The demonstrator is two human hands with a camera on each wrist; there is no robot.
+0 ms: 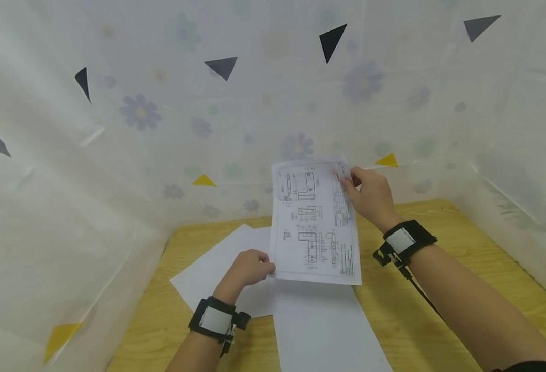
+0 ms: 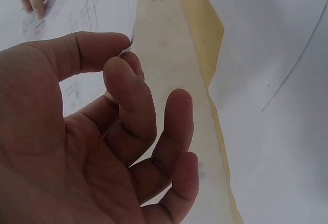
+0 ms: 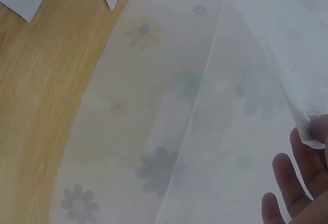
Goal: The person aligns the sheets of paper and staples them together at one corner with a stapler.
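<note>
Both hands pinch the drawing sheet (image 1: 316, 222) above the tabletop (image 1: 463, 258): left hand (image 1: 249, 268) bottom-left corner, right hand (image 1: 370, 196) top-right edge; thin, floppy, likely creases easily.

I hold the drawing sheet (image 1: 316, 222) upright above the table (image 1: 463, 258), my left hand (image 1: 249, 268) at its seven o'clock corner and my right hand (image 1: 370, 196) at its two o'clock edge, with two blank sheets (image 1: 324, 325) lying flat on the table beneath it, toward six and eight o'clock.

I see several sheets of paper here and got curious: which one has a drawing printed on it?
The printed sheet held up off the table by both hands. The two sheets lying flat on the table show blank white faces.
</note>
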